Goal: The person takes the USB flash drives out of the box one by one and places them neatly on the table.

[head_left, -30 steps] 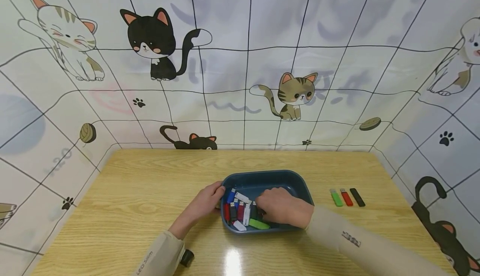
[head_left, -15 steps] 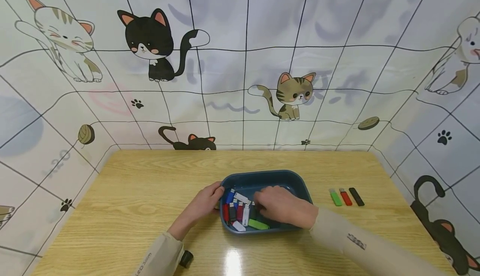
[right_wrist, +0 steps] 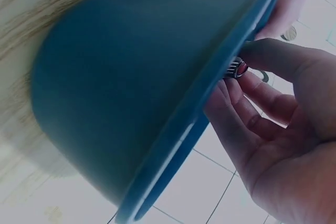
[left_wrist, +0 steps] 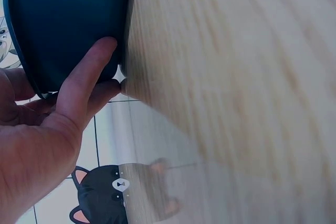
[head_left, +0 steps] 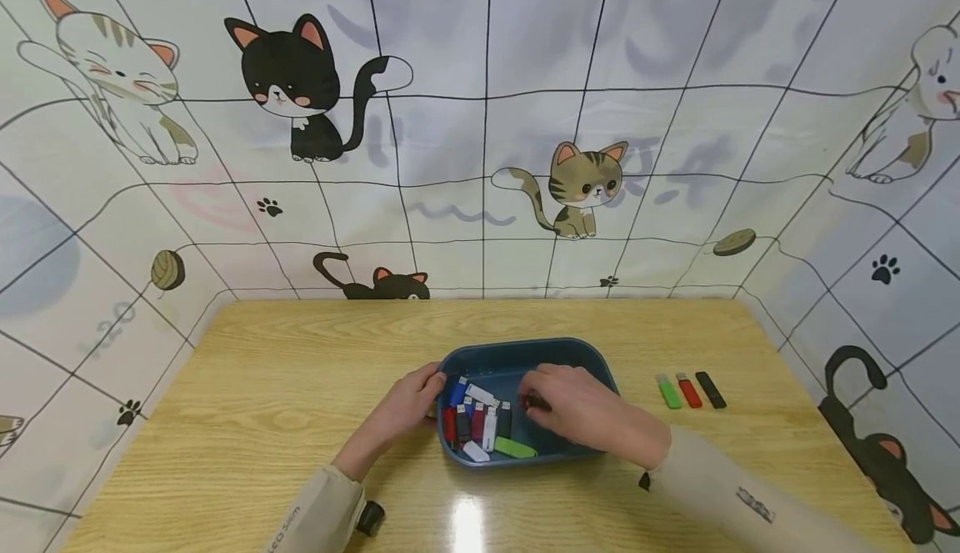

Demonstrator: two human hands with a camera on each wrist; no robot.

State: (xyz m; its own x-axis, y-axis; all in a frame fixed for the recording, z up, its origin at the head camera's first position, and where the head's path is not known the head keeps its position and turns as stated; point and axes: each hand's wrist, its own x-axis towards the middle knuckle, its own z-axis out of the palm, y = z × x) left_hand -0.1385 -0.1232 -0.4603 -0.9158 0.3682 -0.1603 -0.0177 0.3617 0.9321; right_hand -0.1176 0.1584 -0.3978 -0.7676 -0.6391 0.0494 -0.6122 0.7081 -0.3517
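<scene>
A dark blue plastic bin (head_left: 570, 349) stands on the table, with several USB sticks along its left side, among them a lime green one (head_left: 515, 448) and a black one (head_left: 506, 420). My left hand (head_left: 405, 400) holds the bin's left end, the thumb lying against its outer wall (left_wrist: 68, 30) in the left wrist view. Over the right half of the bin, my right hand (head_left: 567, 403) pinches a small dark red and black piece that looks like a USB stick (right_wrist: 235, 68). Much of that piece is hidden by the fingers and the bin's rim.
To the right of the bin, a green USB stick (head_left: 669, 393), a red one (head_left: 689, 391) and a black one (head_left: 711, 390) lie in a row on the wooden table (head_left: 300, 353). A cat-patterned cloth (head_left: 450, 119) hangs behind and at both sides.
My right hand has shifted slightly right, away from the sticks, and the pinched dark red piece now shows. A black stick beside it is uncovered. The left hand keeps its hold.
</scene>
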